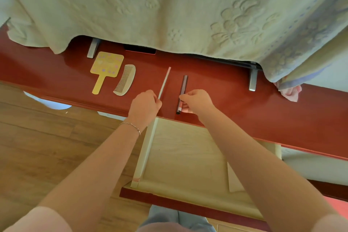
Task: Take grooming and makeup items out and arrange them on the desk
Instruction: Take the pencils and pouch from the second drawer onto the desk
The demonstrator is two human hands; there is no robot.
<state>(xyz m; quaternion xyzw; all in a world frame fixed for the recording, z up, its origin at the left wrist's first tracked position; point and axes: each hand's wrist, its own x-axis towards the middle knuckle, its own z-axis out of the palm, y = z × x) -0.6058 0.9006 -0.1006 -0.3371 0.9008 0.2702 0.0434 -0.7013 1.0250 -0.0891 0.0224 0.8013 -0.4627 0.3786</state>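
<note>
On the red desk [226, 88] lie a yellow hand mirror [106, 68] and, to its right, a pale comb [125, 80]. My left hand [145, 106] is closed around the near end of a thin pale stick-like pencil [165, 82] that rests on the desk and points away from me. My right hand [196, 100] pinches a dark makeup pen [182, 93] near its middle; the pen lies flat on the desk, parallel to the pencil. Below the desk edge the drawer [188, 158] stands pulled out, its pale lined bottom showing.
A large light green towel [169, 9] drapes over something at the back of the desk, with two grey metal feet [93, 47] showing beneath it. A pink cloth [291, 92] sits at the right. Wooden floor [47, 147] lies to the left.
</note>
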